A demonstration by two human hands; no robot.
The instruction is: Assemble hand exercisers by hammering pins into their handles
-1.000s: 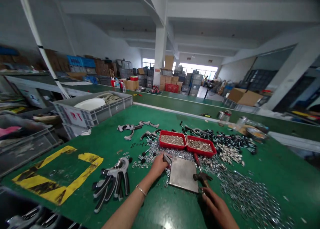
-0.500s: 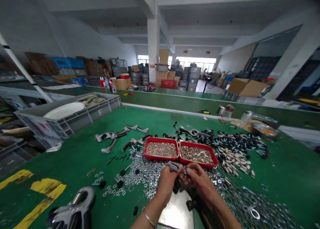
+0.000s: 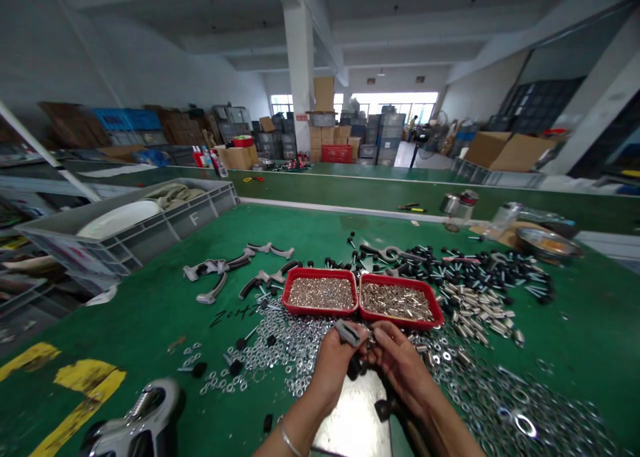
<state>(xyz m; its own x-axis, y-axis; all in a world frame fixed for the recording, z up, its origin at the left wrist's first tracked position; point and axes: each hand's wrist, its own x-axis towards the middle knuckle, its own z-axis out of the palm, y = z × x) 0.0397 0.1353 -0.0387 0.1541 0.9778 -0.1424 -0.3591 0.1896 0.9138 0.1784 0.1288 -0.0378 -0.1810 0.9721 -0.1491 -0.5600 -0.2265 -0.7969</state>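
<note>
My left hand (image 3: 331, 370) grips a grey metal hand-gripper handle (image 3: 349, 332), with its black grip hanging below my fingers. My right hand (image 3: 400, 367) pinches a small metal fastener (image 3: 371, 338) against that handle's end. Under both hands lies a square steel plate (image 3: 353, 425), and a hammer head (image 3: 385, 410) sits beneath my right wrist. Loose steel washers and nuts (image 3: 295, 350) spread around the plate. Two red trays (image 3: 320, 292) of small metal pieces stand just beyond my hands. An assembled hand gripper (image 3: 135, 420) lies at the lower left.
Black-capped bolts (image 3: 475, 277) and loose handles (image 3: 215, 269) lie on the green bench (image 3: 310, 244) past the trays. A grey plastic crate (image 3: 195, 217) stands at the left. A metal bowl (image 3: 547, 242) sits at the far right.
My hands have come together above the steel plate. The right hand has left the hammer and now pinches a small fastener. The view has tilted and shifted, pushing the plate lower.
</note>
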